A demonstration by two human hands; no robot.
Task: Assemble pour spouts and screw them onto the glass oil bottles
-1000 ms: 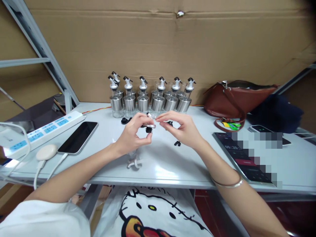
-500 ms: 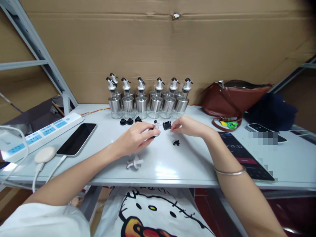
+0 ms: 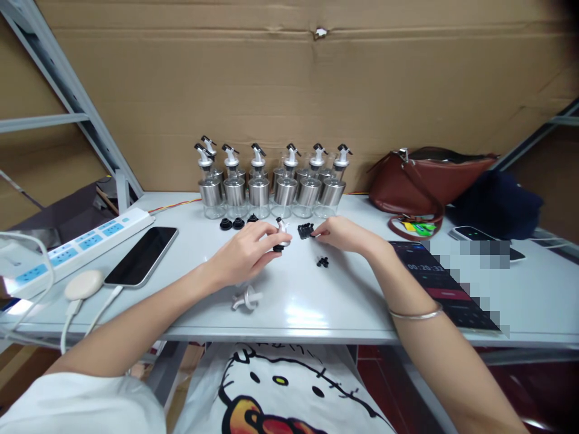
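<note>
My left hand is closed around a white pourer spout with a black stopper at its foot, held just above the table. My right hand is pinched at the right edge of a cluster of small black levers, its fingertips on one of them. Nearer to me lie several tiny black pieces. A loose white spout rests on its side below my left hand. Black ribbed stoppers sit in a row beyond that hand, one partly hidden.
Glass and steel oil bottles, with pourers on the front ones, line the back. To the left are a power strip, a phone and a round white charger. On the right are a brown bag, a dark cap and a tablet.
My right hand has shifted slightly and its fingertips now reach the black lever cluster. My left hand has tilted the spout a little to the left, showing more of its black base.
</note>
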